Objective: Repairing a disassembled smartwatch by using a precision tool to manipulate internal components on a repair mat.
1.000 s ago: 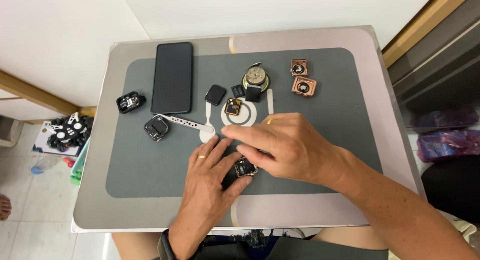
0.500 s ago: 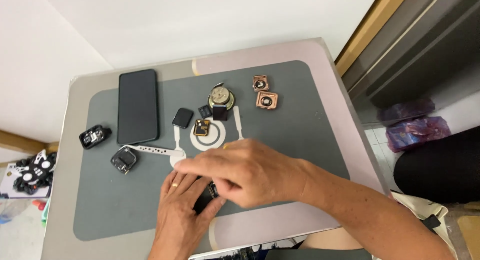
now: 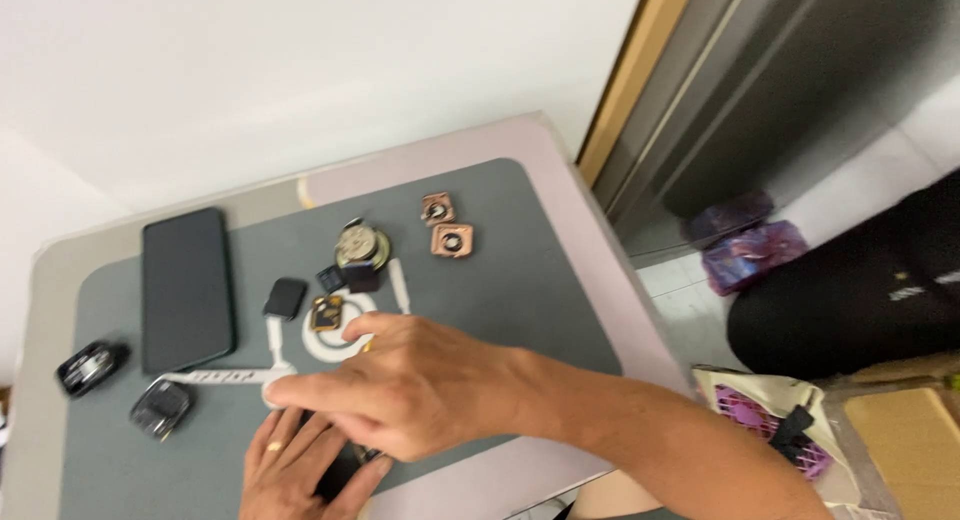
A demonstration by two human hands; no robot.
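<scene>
My left hand, with a ring on one finger, lies at the near edge of the grey mat and cups a small black watch body. My right hand reaches across from the right and lies over the left one. Its fingers press on the same black watch body, and its forefinger points left beside a white strap. Most of the watch body is hidden under the hands.
A black phone lies at the mat's left. Two dark watch cases sit beyond it. A round metal part, a black square piece and two copper square parts lie mid-mat. A bag stands on the floor right of the table.
The view has swung to the right, so the table now sits low and left. Both hands have stayed together on the black watch body.
</scene>
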